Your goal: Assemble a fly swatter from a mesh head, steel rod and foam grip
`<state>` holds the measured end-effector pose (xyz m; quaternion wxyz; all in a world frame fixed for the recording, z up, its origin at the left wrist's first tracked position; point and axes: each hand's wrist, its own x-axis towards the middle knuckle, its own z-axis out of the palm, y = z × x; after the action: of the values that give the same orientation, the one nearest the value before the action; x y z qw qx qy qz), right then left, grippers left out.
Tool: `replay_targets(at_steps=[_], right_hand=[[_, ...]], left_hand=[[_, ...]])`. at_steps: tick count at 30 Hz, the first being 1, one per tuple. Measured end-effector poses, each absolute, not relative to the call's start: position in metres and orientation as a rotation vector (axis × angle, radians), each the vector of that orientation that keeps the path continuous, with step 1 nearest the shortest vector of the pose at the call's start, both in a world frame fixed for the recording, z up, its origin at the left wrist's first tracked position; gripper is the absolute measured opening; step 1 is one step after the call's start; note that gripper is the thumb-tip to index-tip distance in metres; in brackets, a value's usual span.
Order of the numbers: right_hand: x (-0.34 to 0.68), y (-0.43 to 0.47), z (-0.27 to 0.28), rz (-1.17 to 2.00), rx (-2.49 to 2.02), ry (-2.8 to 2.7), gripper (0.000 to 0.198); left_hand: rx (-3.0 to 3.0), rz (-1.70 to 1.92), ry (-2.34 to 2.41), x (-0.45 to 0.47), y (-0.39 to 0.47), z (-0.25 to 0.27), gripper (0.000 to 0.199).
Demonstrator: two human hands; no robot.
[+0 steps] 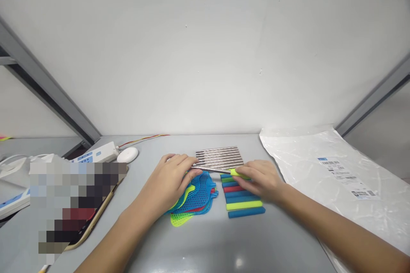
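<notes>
A thin metal rod point(214, 169) spans the gap between my hands. My left hand point(173, 179) pinches its left end above a pile of perforated plastic fly swatter heads point(198, 192) in blue, red and yellow-green. My right hand point(262, 177) is closed on a yellow-green handle point(235, 172) at the rod's right end; how deep the rod sits in it is hidden. Under and in front of the right hand lie several coloured handles point(244, 205) in a column, blue, green, red and yellow. Behind the held rod, more metal rods point(221, 153) lie side by side.
A white plastic mailing bag point(304, 153) with printed labels covers the right side. At left are a white power strip point(105, 152), a round white disc point(127, 155) and a blurred-out item with a tan edge point(96, 222). A white wall point(205, 51) closes off the back of the grey table point(185, 251).
</notes>
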<state>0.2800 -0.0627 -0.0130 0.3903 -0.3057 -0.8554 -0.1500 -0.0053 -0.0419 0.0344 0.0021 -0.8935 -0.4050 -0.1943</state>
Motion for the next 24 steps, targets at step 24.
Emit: replay_targets(at_steps=[24], right_hand=[[0.270, -0.070, -0.010, -0.317, -0.663, -2.144, 0.013]], left_hand=[[-2.911, -0.874, -0.924, 0.018, -0.052, 0.015, 0.027]])
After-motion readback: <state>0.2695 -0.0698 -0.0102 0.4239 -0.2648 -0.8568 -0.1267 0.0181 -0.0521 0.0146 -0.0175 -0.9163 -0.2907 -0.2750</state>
